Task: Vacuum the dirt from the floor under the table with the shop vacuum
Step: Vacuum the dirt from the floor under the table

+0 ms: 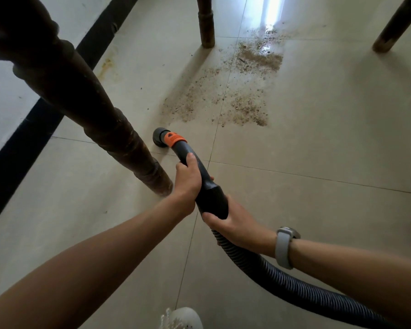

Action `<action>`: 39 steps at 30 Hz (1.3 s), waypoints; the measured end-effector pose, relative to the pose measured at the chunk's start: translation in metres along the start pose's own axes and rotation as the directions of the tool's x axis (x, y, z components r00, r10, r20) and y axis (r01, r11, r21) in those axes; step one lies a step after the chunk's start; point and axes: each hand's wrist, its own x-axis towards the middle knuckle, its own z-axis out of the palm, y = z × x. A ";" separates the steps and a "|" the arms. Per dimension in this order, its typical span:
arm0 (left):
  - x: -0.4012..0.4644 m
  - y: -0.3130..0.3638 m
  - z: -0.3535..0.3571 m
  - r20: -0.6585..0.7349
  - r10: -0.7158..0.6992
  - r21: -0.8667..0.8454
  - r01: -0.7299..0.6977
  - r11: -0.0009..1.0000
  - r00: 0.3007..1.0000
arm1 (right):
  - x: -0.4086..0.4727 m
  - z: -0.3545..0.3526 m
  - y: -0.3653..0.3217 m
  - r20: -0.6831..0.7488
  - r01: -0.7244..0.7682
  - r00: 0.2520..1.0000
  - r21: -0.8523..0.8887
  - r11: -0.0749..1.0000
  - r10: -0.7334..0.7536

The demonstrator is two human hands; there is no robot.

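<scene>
Your left hand [188, 179] wraps its fingers around the black vacuum wand [195, 167] just behind the orange collar [175, 138], and your right hand [233, 222] curls around the wand's thick end where the ribbed hose [282, 281] joins. The round nozzle [158, 137] sits near the tile floor [318, 138], just beside the nearest turned table leg [119, 129]. The dirt [244, 108] lies ahead and right, spreading between the legs over open tile.
</scene>
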 end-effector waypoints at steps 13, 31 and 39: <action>0.004 0.003 0.003 0.029 -0.025 -0.009 0.026 1.000 0.999 | 0.007 -0.014 0.003 0.108 -0.098 0.991 0.155 0.983 0.081; 0.030 0.019 -0.013 -0.070 0.034 -0.028 -0.036 0.999 0.997 | 0.039 -0.003 -0.008 0.025 0.058 0.998 -0.086 0.995 -0.056; 0.018 0.003 -0.007 -0.028 0.008 -0.045 -0.009 0.999 1.000 | 0.023 -0.003 0.008 -0.018 -0.037 0.999 -0.197 0.980 0.034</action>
